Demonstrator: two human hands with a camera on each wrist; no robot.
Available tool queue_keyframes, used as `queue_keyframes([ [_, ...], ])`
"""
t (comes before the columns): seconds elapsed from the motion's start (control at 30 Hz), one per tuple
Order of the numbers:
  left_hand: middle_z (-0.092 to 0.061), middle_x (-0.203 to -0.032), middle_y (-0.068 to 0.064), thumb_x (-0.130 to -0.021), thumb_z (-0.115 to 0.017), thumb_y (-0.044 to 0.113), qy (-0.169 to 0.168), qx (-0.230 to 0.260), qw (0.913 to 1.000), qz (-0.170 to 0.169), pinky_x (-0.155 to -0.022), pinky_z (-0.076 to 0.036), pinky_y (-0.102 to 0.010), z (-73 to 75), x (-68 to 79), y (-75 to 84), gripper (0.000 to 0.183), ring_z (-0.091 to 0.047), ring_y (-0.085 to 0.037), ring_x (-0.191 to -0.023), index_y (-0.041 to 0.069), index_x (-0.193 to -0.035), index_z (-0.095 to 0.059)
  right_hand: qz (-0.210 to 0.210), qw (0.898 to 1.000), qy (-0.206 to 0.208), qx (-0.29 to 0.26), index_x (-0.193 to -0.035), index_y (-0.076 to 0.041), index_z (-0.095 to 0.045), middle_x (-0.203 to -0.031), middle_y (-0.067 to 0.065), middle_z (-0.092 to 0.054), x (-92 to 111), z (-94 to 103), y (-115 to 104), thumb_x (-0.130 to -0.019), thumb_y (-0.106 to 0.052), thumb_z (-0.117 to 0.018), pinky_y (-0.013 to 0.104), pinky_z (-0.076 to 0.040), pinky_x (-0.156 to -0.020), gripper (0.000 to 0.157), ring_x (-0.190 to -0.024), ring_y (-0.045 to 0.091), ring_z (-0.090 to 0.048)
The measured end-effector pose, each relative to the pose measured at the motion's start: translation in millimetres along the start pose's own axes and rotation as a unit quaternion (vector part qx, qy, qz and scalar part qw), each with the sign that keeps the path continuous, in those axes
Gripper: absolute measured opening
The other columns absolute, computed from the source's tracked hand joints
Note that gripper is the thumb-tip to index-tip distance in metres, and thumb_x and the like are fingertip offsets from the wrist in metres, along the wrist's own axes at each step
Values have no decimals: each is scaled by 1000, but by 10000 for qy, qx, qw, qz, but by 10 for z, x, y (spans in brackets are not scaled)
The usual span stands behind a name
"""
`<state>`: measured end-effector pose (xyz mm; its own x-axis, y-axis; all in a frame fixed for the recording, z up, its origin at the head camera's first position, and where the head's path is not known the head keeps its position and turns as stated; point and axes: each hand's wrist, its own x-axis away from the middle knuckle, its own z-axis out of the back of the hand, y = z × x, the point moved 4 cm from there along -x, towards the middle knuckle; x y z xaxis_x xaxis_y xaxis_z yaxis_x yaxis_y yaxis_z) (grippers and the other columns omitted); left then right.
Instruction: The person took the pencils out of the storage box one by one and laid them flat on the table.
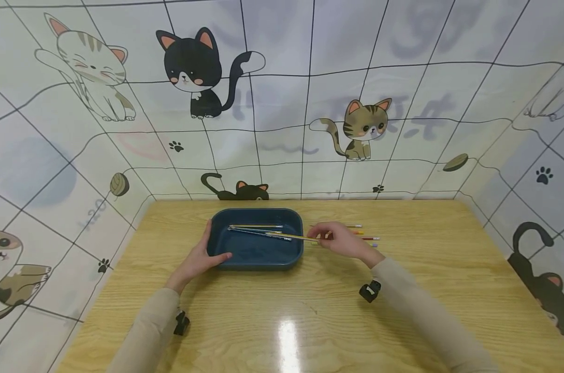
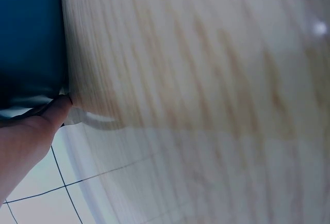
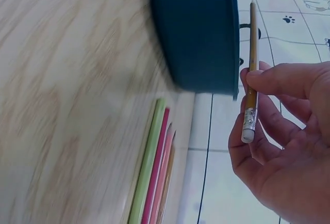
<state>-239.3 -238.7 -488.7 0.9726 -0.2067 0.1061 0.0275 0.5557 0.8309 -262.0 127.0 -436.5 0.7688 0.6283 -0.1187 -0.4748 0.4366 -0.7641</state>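
Observation:
My left hand [image 1: 200, 259] holds the left end of a dark blue rectangular tray [image 1: 258, 266], its thumb over the front rim and its fingers along the side. In the left wrist view, part of that hand [image 2: 38, 131] meets the tray's corner [image 2: 31, 33]. My right hand [image 1: 340, 239] pinches a yellow pencil [image 3: 252, 43] between thumb and fingers, near its white eraser end. This pencil points left over the tray's right rim. Inside the tray lie several thin pencils [image 1: 256, 226], roughly lengthwise.
Several pencils lie side by side on the wooden table [image 1: 403, 280], partly hidden behind my right hand. The right wrist view shows a light green pencil [image 3: 147, 167] beside red, pink and brown ones. A cat-print cloth [image 1: 282, 155] stands behind the table and along both sides.

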Motion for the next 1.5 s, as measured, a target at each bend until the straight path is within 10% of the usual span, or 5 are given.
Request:
queue_keyframes([
  [1.5, 6, -160, -15, -83, -76, 37, -15, -15, 10000, 65, -111, -11, -58, -4, -4, 12, 115, -2, -40, -143, 21, -154, 14, -334, 9949, 470, 831, -100, -1, -70, -99, 9, -67, 675, 334, 695, -82, 17, -57, 35, -50, -72, 28, -84, 22, -59],
])
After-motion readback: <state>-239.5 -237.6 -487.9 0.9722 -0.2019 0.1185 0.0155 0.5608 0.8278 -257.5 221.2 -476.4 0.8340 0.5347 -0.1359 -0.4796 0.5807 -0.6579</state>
